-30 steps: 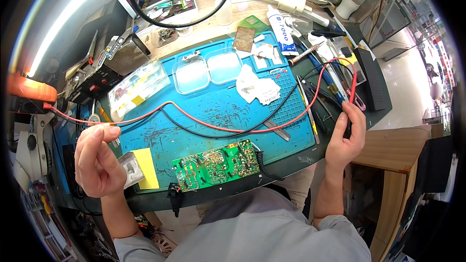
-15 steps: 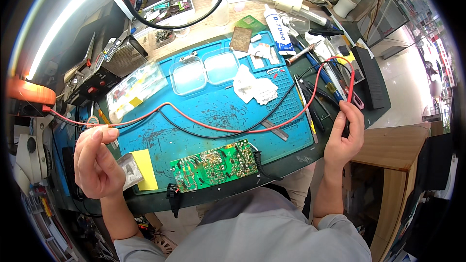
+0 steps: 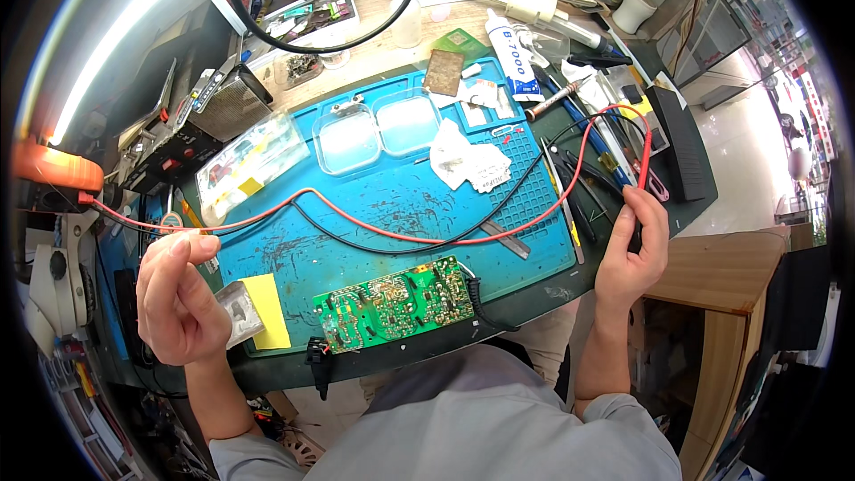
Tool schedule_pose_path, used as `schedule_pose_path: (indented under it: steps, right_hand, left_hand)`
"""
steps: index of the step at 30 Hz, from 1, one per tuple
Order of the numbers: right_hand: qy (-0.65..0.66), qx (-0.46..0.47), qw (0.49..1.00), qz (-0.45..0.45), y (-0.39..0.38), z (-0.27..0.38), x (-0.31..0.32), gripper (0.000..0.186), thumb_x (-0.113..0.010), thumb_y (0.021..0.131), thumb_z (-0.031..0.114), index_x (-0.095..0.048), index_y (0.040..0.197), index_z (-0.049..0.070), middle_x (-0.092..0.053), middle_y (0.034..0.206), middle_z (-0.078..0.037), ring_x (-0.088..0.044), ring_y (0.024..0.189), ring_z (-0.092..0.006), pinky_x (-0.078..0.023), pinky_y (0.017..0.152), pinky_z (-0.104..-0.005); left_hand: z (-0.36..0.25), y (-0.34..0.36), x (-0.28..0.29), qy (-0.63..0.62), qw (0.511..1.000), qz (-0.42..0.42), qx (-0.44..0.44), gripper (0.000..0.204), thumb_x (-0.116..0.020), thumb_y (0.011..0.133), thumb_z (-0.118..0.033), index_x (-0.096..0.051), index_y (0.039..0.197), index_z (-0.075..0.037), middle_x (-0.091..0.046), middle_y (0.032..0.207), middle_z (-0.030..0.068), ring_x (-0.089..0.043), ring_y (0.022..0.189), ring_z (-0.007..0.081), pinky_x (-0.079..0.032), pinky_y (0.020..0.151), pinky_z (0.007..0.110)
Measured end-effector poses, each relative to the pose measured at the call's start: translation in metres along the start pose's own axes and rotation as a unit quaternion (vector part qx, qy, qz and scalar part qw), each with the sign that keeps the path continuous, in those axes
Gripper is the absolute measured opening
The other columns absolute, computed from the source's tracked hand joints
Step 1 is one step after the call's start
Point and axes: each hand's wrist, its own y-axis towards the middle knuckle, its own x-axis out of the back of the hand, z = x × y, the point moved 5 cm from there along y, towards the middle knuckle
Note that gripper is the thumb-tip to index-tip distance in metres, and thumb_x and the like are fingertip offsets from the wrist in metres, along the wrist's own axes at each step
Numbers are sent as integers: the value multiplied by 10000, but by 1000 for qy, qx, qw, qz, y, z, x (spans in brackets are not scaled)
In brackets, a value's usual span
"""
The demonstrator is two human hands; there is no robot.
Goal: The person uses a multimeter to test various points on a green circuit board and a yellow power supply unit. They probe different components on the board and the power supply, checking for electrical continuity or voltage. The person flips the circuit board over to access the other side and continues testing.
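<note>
My right hand (image 3: 632,249), at the right edge of the bench, is closed round the red and black test probes (image 3: 644,165). From it, a red lead (image 3: 392,235) and a black lead (image 3: 356,249) sag across the blue mat (image 3: 267,258) toward an orange meter (image 3: 58,169) at the left. My left hand (image 3: 178,298) is raised at the left, fingers curled in beside the leads; what they pinch, if anything, is too small to make out. Between my hands, at the mat's near edge, lies a green circuit board (image 3: 392,305), solder side up, with black cables (image 3: 476,298) at its ends.
A yellow paper pad (image 3: 269,310) and a clear box (image 3: 236,313) lie beside my left hand. An open clear case (image 3: 347,141) and crumpled white paper (image 3: 469,160) rest on the mat. Tools, a glue tube (image 3: 512,58) and a black bar (image 3: 674,138) crowd the right. A black ring (image 3: 321,43) hangs above.
</note>
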Motion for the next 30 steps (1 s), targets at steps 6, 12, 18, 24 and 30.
schedule_pose_path:
  steps: [6,12,18,24,30]
  right_hand:
    - [-1,0,1000,0,0,0,1,197,-636,945,-45,-733,1108,10,-740,1125,-110,-680,1047,-267,-486,968,-373]
    - [5,1,1000,-7,0,-1,1,207,-638,934,-54,-741,1099,19,-742,1124,-101,-678,1044,-260,-485,964,-369]
    - [-3,20,1000,-17,1,1,2,231,-642,919,-66,-746,1097,38,-743,1123,-80,-674,1044,-253,-483,967,-370]
    - [-12,57,998,-30,-2,1,5,274,-649,875,-81,-744,1097,49,-740,1125,-73,-669,1046,-258,-468,989,-387]
    - [-39,115,991,-54,-2,8,7,305,-658,843,-93,-746,1089,64,-738,1104,-54,-667,1022,-254,-463,996,-405]
  left_hand:
    - [-1,1,0,-3,1000,1,-1,250,-528,1019,73,-621,1250,86,-734,922,175,-704,805,281,-609,758,418]
    - [6,-14,4,21,999,14,42,239,-544,1004,84,-647,1220,86,-741,910,174,-709,798,271,-597,760,390]
    - [10,-7,-3,1,996,15,87,253,-551,1030,26,-672,1248,69,-757,911,153,-719,803,219,-571,763,325]
    - [-12,-20,3,-57,978,60,194,472,-544,1094,-304,-582,1424,31,-751,1060,142,-717,948,207,-553,811,325]
    - [-80,-83,1,-107,923,142,342,931,-851,871,-382,-375,1561,21,-609,1351,160,-605,1136,260,-504,934,391]
